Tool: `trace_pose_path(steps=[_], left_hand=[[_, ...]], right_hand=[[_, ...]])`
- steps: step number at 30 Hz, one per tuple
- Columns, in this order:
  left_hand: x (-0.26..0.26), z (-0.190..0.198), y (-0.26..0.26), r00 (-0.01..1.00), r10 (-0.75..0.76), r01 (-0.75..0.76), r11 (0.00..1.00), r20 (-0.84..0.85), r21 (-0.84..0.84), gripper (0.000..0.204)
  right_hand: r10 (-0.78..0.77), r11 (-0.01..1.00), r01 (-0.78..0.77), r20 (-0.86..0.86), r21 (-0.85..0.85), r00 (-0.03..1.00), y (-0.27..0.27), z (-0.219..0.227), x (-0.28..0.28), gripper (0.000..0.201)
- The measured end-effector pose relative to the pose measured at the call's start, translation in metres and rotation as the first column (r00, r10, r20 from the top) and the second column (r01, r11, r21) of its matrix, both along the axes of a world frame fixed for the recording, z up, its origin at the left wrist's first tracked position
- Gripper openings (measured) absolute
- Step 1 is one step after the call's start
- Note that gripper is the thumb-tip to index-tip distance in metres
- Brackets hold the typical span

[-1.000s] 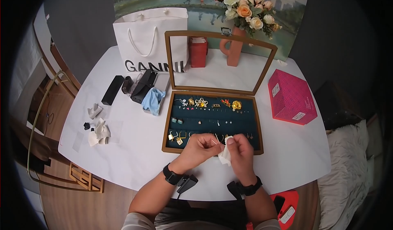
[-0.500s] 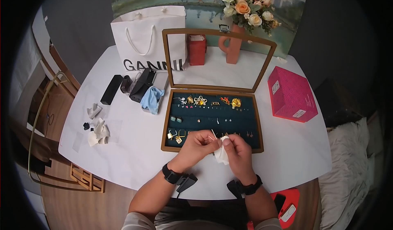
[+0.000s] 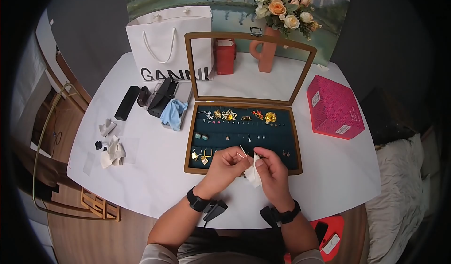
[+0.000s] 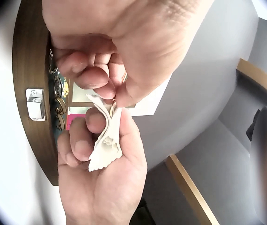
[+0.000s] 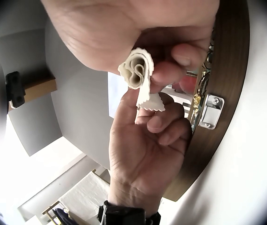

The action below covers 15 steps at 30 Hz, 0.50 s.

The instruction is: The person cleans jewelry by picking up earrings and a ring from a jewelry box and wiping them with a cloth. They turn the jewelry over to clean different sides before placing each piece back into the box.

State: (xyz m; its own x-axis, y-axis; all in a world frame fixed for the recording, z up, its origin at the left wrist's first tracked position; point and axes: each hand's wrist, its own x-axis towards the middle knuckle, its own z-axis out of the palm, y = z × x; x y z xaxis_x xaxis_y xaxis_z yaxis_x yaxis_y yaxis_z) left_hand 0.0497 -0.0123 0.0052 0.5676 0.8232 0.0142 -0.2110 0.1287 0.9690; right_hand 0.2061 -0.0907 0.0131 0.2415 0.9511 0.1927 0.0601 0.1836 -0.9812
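My left hand pinches a thin gold-coloured piece of jewellery between thumb and fingertips; its far part is hidden by fingers and cloth. Across from it, my right hand grips a small cream cloth with a scalloped edge, folded around the piece's lower end. From the right wrist view the cloth looks rolled and doubled over. Both hands meet over the front edge of a wooden jewellery box, whose glass lid stands raised. Earrings and brooches sit in rows on its dark green lining.
To the left lie a black case, a blue cloth and crumpled cream cloths. A white paper bag and a vase of flowers stand behind the lid. At right is a pink box.
The cloth has shifted slightly left and hangs differently between the hands. My right index finger has lifted a little from it. The view has tilted slightly; the box stays in place.
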Motion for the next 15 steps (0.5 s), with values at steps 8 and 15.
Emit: trace_pose_path(steps=[8, 15], left_hand=[[0.0031, -0.0019, -0.0001, 0.999, 0.01, -0.009, 1.0, 0.041, -0.023, 0.009], [0.0014, 0.0016, -0.0006, 0.999, -0.022, 0.022, 1.0, 0.027, -0.01, 0.009]], right_hand=[[-0.011, 0.999, 0.009, -0.078, -0.032, 0.997, 0.0031, -0.0129, 0.0048, 0.015], [-0.025, 1.0, 0.025, -0.008, -0.014, 1.0, 0.0023, -0.0129, 0.0063, 0.015]])
